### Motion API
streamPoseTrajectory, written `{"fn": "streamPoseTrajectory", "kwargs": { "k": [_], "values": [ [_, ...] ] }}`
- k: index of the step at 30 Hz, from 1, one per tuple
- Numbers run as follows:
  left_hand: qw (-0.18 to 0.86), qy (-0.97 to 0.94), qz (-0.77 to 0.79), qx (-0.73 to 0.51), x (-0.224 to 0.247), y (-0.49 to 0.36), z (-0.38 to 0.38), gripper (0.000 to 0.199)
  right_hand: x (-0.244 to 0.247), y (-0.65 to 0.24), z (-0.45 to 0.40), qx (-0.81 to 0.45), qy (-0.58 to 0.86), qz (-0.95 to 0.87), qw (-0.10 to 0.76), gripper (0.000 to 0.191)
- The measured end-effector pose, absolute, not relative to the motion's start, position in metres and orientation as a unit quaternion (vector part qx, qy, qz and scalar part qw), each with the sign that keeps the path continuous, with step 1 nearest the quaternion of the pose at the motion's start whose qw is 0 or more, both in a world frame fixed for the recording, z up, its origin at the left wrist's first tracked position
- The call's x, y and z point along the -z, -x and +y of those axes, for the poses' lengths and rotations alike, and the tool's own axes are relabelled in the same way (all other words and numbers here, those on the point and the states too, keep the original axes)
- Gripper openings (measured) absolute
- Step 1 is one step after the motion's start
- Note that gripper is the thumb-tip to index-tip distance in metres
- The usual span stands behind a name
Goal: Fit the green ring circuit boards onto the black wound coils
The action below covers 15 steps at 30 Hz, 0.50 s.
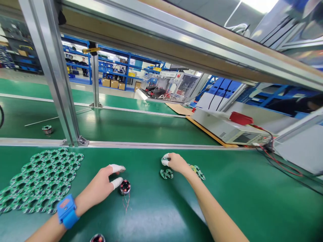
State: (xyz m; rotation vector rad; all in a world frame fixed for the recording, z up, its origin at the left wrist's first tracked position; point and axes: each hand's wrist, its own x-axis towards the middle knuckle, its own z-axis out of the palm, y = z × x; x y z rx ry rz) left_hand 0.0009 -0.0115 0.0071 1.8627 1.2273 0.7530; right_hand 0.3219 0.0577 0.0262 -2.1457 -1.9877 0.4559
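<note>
My left hand [105,181], with white finger covers and a blue wristband [67,211], has its thumb and fingers apart. Just right of its thumb stands a small round motor part [125,187] with dark and red windings and thin loose wires trailing toward me. My right hand [176,162], also with white finger covers, pinches a green ring-shaped circuit board [164,162] partly hidden by the fingertips. Below it lie loose ring boards [166,173], and more boards [200,172] show beyond the wrist. A second motor part [98,238] is cut off by the bottom edge.
A sheet of many joined green ring boards [45,178] covers the left of the green bench. A metal upright [54,74] and rail [151,145] border it. Behind the rail sits another motor part [46,129]. Right stands a bench instrument [232,131] with cables [280,164].
</note>
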Motion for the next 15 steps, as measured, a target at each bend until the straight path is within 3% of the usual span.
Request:
{"fn": "streamPoseTrajectory", "kwargs": {
  "k": [6,10,15],
  "values": [
    [0.318,-0.736,0.480,-0.357,-0.013,-0.008,-0.017,0.030,-0.028,-0.281,0.048,-0.289,0.637,-0.690,0.186,0.027],
    [0.266,-0.753,0.462,-0.385,-0.025,-0.016,-0.025,0.025,-0.037,-0.242,0.020,-0.371,0.541,-0.726,0.205,0.026],
    [0.241,-0.803,0.455,-0.301,-0.039,-0.025,-0.036,0.020,-0.055,-0.217,-0.014,-0.316,0.413,-0.828,0.208,0.022]
  ]
}}
